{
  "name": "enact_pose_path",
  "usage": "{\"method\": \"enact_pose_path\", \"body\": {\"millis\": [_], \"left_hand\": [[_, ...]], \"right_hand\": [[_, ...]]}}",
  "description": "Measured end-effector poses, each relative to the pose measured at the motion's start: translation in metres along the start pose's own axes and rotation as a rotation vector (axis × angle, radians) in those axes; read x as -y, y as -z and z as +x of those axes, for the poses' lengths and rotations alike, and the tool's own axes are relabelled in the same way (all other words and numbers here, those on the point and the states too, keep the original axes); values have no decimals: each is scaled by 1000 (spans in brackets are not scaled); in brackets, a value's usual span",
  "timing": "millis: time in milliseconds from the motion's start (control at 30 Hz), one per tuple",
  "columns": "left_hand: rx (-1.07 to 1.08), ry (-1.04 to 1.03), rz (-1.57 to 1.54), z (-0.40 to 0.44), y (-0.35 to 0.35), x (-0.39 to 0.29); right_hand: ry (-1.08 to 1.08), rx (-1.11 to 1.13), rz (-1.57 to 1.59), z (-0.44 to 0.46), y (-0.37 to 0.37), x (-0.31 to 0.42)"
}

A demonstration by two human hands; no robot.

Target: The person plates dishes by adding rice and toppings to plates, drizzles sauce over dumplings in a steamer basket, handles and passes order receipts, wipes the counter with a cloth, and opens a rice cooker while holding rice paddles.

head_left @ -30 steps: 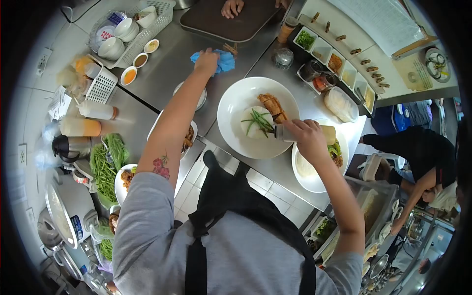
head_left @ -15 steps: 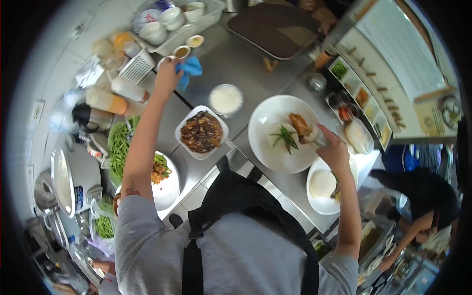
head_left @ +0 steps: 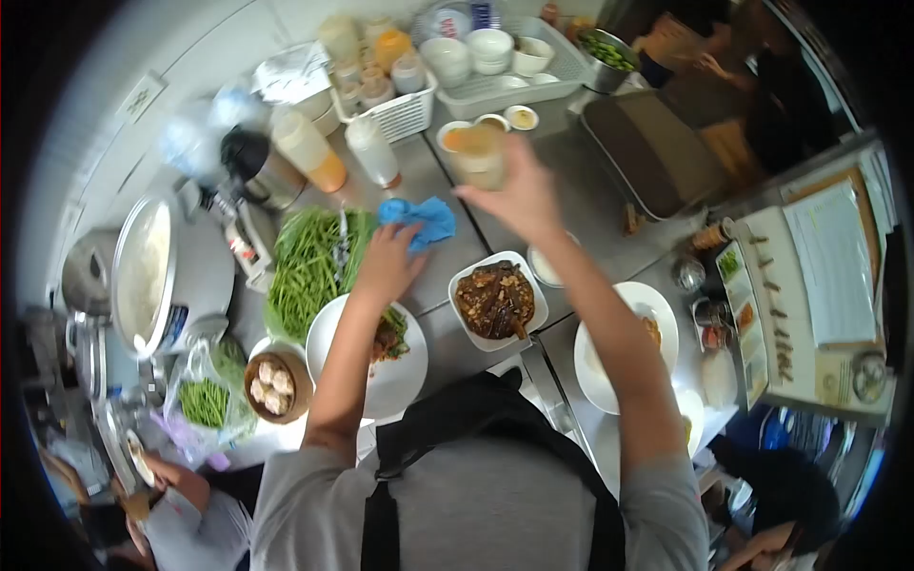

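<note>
My left hand (head_left: 388, 265) rests at the near edge of a crumpled blue cloth (head_left: 419, 221) on the counter, fingers spread and touching it. In my right hand (head_left: 526, 195), blurred by motion, is a small clear cup (head_left: 478, 160) with pale yellowish contents, held near small sauce dishes (head_left: 521, 117). A square white bowl (head_left: 495, 301) of dark, saucy food stands between my forearms. Under my left forearm is a white plate (head_left: 405, 381) with reddish food and greens. My right forearm partly covers a large white plate (head_left: 592, 366) and a white-filled container (head_left: 546, 266).
Leafy greens (head_left: 309, 271), squeeze bottles (head_left: 371, 152) and a large pot (head_left: 143, 276) line the left side. A basket of bowls (head_left: 562, 81) and a brown tray (head_left: 647, 157) stand behind. Condiment trays (head_left: 747, 309) are right. Co-workers (head_left: 181, 514) are at both lower sides.
My right hand has moved from the right plate, left and back to the sauce dishes with the cup. My left hand and the blue cloth have come nearer. The view has turned.
</note>
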State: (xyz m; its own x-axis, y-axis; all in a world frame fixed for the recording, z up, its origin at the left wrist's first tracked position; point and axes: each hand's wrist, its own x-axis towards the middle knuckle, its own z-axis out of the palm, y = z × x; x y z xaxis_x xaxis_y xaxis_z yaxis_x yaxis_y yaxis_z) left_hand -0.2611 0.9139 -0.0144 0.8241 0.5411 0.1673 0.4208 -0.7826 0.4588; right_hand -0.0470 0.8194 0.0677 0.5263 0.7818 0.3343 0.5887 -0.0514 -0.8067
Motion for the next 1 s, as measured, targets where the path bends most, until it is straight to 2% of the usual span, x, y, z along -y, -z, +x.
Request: {"method": "enact_pose_path", "body": {"millis": [33, 133, 167, 267, 367, 467, 567, 600, 667, 700, 767, 833, 933, 1000], "left_hand": [[31, -8, -83, -8, 8, 3], [64, 46, -68, -21, 23, 14], [70, 74, -45, -25, 26, 20], [59, 109, -28, -25, 32, 33], [92, 120, -51, -27, 34, 37], [149, 109, -54, -26, 25, 36], [154, 90, -50, -20, 25, 33], [139, 84, -71, -18, 33, 28], [96, 73, -87, -17, 48, 18], [89, 83, -110, -18, 55, 15], [75, 88, -155, -17, 64, 5], [110, 65, -147, -8, 63, -12], [163, -66, -179, 16, 43, -52], [224, -193, -229, 38, 27, -86]], "right_hand": [[-26, 50, 27, 10, -28, -2], [4, 14, 88, 26, -100, -17], [-11, 24, 167, 29, -116, -20], [-19, 52, 134, 36, -155, -39], [-139, 87, 216, 42, -164, -43], [-84, 157, 82, 46, -160, -50], [69, 30, 29, 34, -135, -51], [31, 4, 45, 28, -118, -60], [-55, -54, -169, 17, -57, -89], [-39, -231, -295, 8, -26, -111], [-112, -351, -785, -10, 56, -162], [-455, -527, -1004, -29, 110, -216], [-655, -125, -1059, -49, 154, -260], [-540, -193, -808, -55, 170, -275]]}}
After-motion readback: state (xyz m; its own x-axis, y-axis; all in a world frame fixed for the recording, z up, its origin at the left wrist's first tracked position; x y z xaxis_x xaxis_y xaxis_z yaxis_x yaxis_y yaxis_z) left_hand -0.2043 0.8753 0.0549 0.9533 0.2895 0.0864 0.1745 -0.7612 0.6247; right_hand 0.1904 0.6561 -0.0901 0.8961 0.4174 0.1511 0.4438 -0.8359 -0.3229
